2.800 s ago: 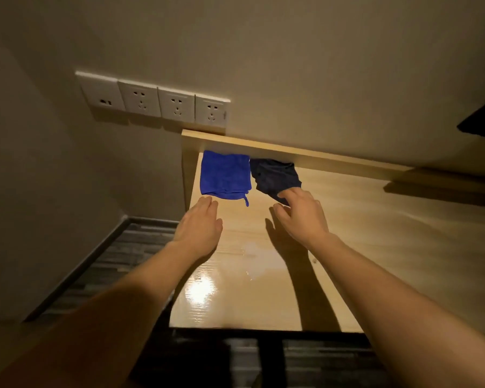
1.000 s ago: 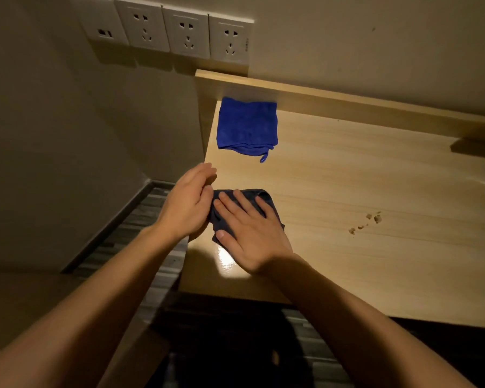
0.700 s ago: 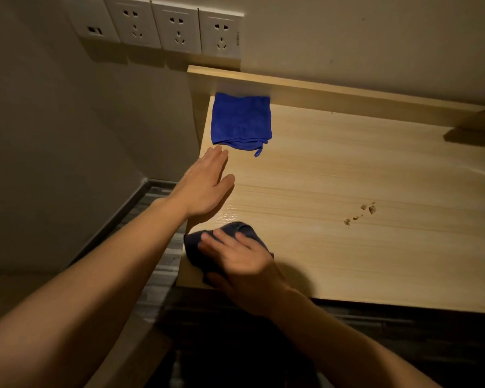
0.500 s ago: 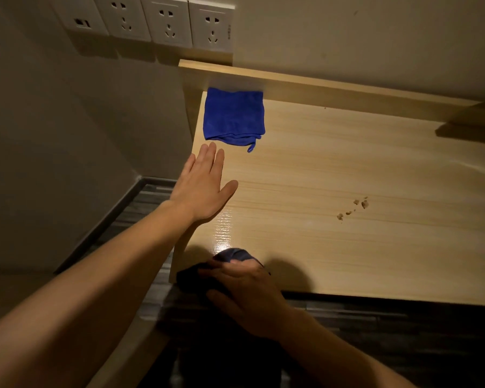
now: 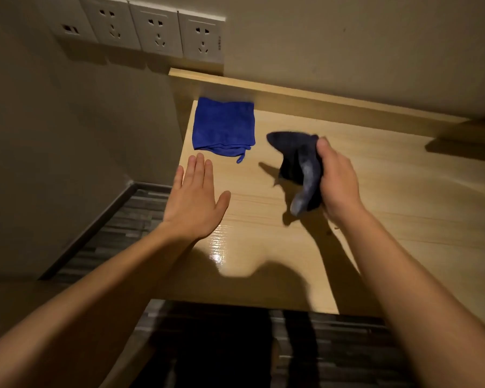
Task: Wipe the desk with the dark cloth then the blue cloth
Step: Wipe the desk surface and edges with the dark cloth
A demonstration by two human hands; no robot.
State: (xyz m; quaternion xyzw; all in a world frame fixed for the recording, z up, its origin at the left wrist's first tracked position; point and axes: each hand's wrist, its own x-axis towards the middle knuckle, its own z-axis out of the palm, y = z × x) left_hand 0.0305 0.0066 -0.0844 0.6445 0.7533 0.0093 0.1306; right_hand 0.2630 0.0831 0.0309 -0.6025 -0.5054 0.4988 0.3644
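My right hand (image 5: pixel 337 180) grips the dark cloth (image 5: pixel 297 161), which hangs bunched and lifted just above the light wooden desk (image 5: pixel 389 197), casting a shadow under it. The blue cloth (image 5: pixel 224 126) lies folded flat in the desk's back left corner, to the left of the dark cloth. My left hand (image 5: pixel 194 200) rests flat with fingers spread at the desk's left edge, just in front of the blue cloth and not touching it.
A raised wooden ledge (image 5: pixel 319 103) runs along the back of the desk against the wall. A row of wall sockets (image 5: pixel 157 32) sits above the left corner. Striped dark flooring (image 5: pixel 118 228) lies beyond the desk's left and front edges.
My right hand has lifted the dark cloth from the desk's front left edge and carried it up and back toward the middle. My left hand stays flat near the blue cloth.
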